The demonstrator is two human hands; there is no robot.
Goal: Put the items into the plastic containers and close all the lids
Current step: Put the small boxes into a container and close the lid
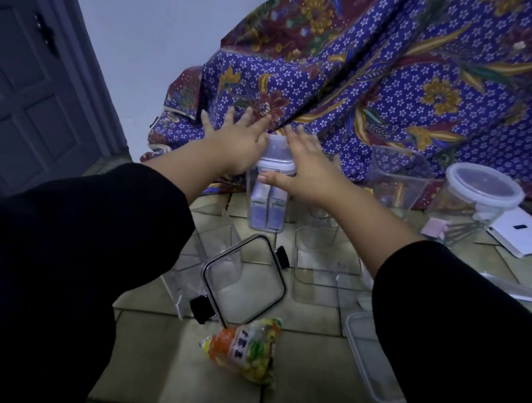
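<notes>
A tall clear container (268, 201) stands on the tiled floor with two purple-and-white packets inside and a white lid (276, 158) on top. My left hand (235, 139) lies on the lid's left side with fingers spread straight. My right hand (304, 162) lies on its right side, fingers straight, thumb along the lid's front edge. A colourful snack bag (245, 348) lies on the floor near me. A clear lid with black rim and black clips (243, 280) leans on an empty clear container (201, 260).
Other empty clear containers (320, 263) (397, 179) stand to the right, plus a round lidded jar (476, 200), a flat lid (369, 356), a white booklet (527, 231) and a pink packet (435, 227). A patterned purple cloth (411, 85) drapes behind. A door (14, 63) is at left.
</notes>
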